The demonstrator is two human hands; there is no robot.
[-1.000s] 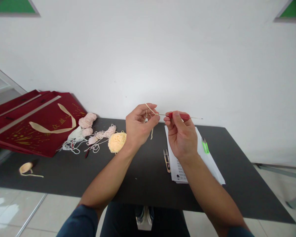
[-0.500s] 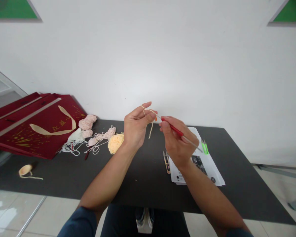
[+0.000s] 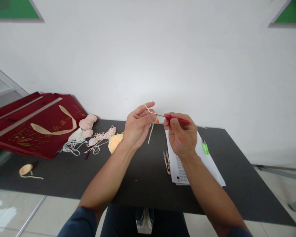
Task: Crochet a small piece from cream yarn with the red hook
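My left hand (image 3: pixel 137 126) is raised over the black table (image 3: pixel 138 174), fingers closed on a cream yarn strand (image 3: pixel 151 131) that loops over the index finger and hangs down. My right hand (image 3: pixel 181 135) pinches a red-handled crochet hook (image 3: pixel 178 120), held nearly level, its metal tip at the loop by my left fingertips. A small orange marker (image 3: pixel 157 121) hangs at the yarn near the hook. The cream yarn ball (image 3: pixel 114 142) lies on the table under my left wrist.
Dark red gift bags (image 3: pixel 37 126) with a ribbon handle lie at the far left. Pink and white yarn scraps (image 3: pixel 88 135) sit beside them. A small yarn coil (image 3: pixel 26 170) lies near the left edge. Thread snips (image 3: pixel 167 162), white printed sheets (image 3: pixel 207 164) and green snips (image 3: pixel 205 147) are on the right.
My right hand swung the hook down to a slant, then back to nearly level, its tip staying at the loop. My left hand kept its hold on the yarn.
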